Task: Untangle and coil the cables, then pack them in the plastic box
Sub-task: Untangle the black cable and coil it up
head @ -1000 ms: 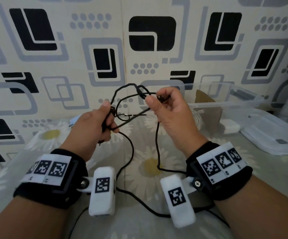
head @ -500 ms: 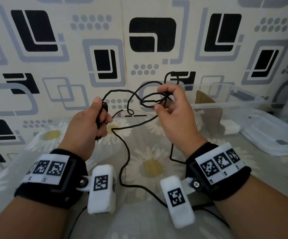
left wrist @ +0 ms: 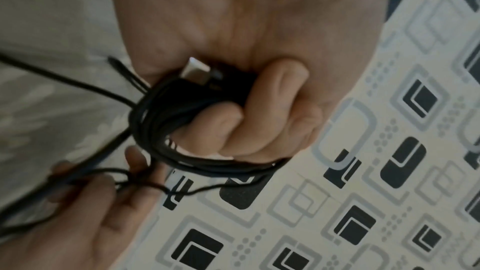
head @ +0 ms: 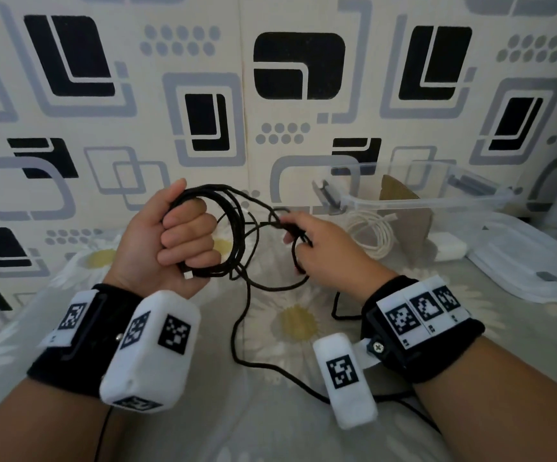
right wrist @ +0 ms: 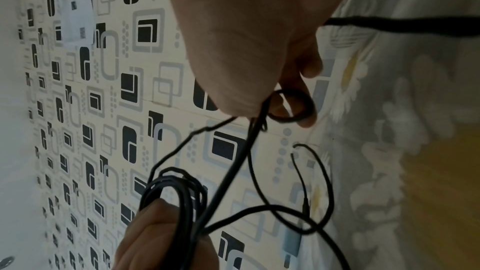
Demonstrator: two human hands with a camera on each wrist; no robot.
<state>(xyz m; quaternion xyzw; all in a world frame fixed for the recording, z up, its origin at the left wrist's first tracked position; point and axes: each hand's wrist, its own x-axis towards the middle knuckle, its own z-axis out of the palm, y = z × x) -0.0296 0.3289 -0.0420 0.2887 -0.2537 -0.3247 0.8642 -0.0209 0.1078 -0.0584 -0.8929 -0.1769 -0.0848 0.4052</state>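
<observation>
left hand [head: 173, 243] – fist round coiled black cable [head: 233, 235] | right hand [head: 323, 248] – pinches its loose strand

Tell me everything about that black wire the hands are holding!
The black cable is thin and looks braided. Several loops of it are bunched in the left hand, whose fingers curl around the bundle, with a silvery plug poking out by the palm. A strand runs across to the right hand, which pinches it. The remainder trails loose over the daisy-print sheet, not coiled yet.

head view looks down over both forearms, each wrist view close along its palm, all sharing the black cable [head: 237, 228]
</observation>
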